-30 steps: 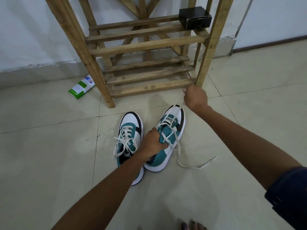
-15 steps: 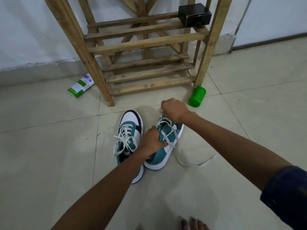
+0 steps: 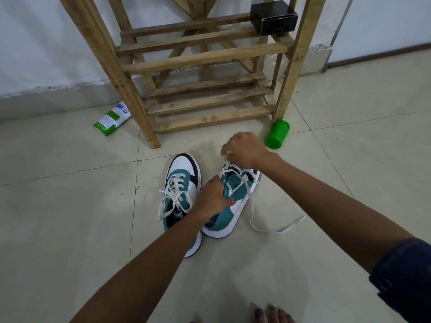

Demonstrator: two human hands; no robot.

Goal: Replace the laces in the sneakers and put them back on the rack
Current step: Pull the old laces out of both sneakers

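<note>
- Head view: two teal-and-white sneakers stand side by side on the tiled floor (image 3: 70, 217), just in front of the wooden shoe rack (image 3: 205, 59).
- The left sneaker (image 3: 180, 194) is fully laced.
- The left hand (image 3: 213, 199) grips the right sneaker (image 3: 233, 206) at its collar, fingers curled round the edge.
- The right hand (image 3: 245, 149) is above that sneaker's toe, its fingers pinching the white lace (image 3: 250, 201); the lace's loose end trails over the floor to the right.
- A green cup (image 3: 277, 134) lies beside the rack's front right leg; a green-and-white packet (image 3: 112, 118) lies near its front left leg.
- A black box (image 3: 274, 17) sits on the rack's upper shelf, right corner.
</note>
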